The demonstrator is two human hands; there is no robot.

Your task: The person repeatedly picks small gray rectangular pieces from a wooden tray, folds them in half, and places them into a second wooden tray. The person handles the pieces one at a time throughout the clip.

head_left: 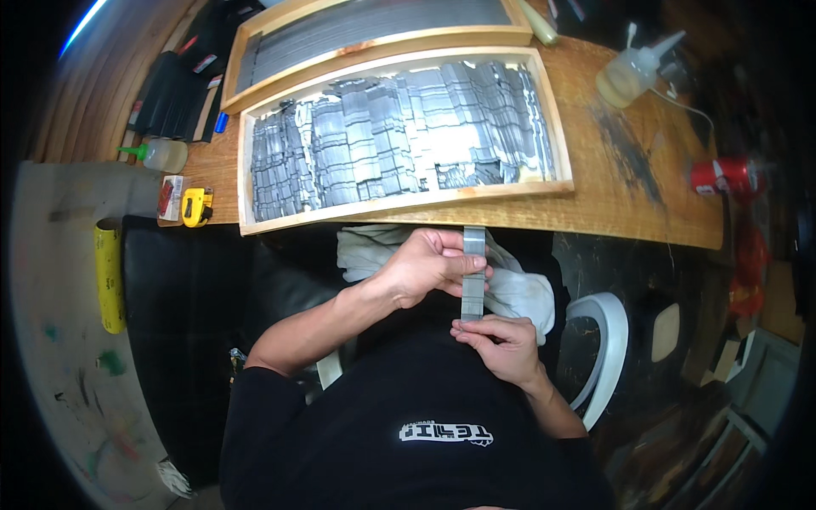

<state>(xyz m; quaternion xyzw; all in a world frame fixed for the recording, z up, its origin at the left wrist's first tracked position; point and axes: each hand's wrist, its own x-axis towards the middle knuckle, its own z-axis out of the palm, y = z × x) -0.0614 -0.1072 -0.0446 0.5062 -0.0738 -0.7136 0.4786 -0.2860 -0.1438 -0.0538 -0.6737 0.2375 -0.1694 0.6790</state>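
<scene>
Between my two hands, just off the table's front edge, is a narrow grey banded strip [473,293], held upright in the picture. My left hand [432,265] is closed around its upper part, with the thumb across its face. At the lower end my right hand [501,342] pinches it between thumb and fingers. Beyond the hands a shallow wooden tray [408,206] lies on the table, filled with rows of similar grey strips [365,136]. Whether the held piece is one strip or a stack, I cannot tell.
A second wooden tray [374,44] with grey material sits behind the first. On the wooden table [586,136] are a squeeze bottle [625,76], a red can [725,177], a green-tipped bottle [161,155] and a yellow tape measure [197,207]. A pale cloth [518,297] lies below the strip.
</scene>
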